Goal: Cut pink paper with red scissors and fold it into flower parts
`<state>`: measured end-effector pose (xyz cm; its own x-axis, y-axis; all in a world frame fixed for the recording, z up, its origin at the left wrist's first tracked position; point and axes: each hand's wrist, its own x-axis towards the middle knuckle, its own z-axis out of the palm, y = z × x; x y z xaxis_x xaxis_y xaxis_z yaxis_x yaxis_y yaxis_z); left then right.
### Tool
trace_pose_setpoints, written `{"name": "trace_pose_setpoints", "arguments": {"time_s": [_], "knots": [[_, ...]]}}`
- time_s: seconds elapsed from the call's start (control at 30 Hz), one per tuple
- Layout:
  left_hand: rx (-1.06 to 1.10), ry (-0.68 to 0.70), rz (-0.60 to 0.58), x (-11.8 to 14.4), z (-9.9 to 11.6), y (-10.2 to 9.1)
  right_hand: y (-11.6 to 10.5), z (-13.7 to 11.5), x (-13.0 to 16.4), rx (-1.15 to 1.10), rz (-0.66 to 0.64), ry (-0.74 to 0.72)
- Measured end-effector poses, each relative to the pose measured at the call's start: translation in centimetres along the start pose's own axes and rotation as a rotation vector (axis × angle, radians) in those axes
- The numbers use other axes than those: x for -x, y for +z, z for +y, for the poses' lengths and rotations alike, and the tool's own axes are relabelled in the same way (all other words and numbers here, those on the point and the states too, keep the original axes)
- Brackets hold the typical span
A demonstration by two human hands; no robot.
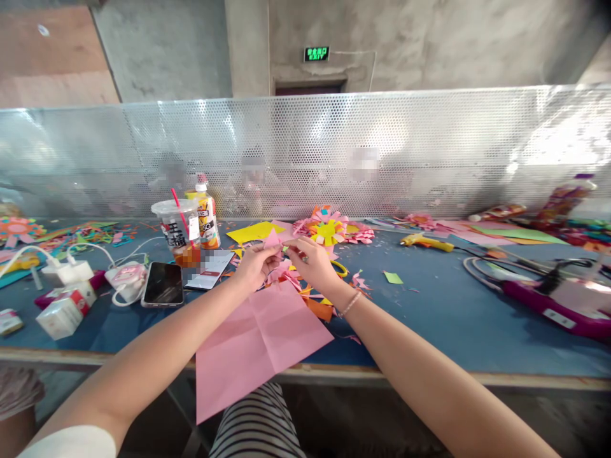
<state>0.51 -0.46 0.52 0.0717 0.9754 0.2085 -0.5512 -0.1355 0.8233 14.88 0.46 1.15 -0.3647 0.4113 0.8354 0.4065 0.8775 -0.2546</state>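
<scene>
Grip of left hand (258,266) and right hand (312,259): pinched on pink paper (272,239); sign (316,54) reads "EXIT", bottle (208,219) "SQ".

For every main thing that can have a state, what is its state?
Small pink paper: held by left hand and right hand
Large pink sheet: unfolded, creased
Phone: face up, looks dark
Cup: lidded, straw in, partly full
Bottle: upright
Exit sign: lit
Glue gun: lying down

Held paper (272,239) and large sheet (265,337) are pink, the tabletop (424,305) blue, the glue gun (432,242) yellow, the legwear (258,423) striped black-and-white.
</scene>
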Motion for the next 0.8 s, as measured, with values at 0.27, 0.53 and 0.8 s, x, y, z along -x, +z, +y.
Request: {"name": "trace_pose_setpoints", "arguments": {"time_s": [0.27, 0.53, 0.8], "knots": [[-0.005, -0.042, -0.049, -0.29, -0.25, -0.32, 0.06, 0.18, 0.04, -0.064, 0.04, 0.042], [-0.027, -0.065, -0.084, -0.22, -0.07, -0.3, -0.2, 0.21, -0.06, -0.017, 0.027, -0.017], [-0.028, -0.15, -0.093, 0.18, 0.08, 0.07, -0.43, -0.19, 0.07, 0.134, -0.023, -0.109]]}}
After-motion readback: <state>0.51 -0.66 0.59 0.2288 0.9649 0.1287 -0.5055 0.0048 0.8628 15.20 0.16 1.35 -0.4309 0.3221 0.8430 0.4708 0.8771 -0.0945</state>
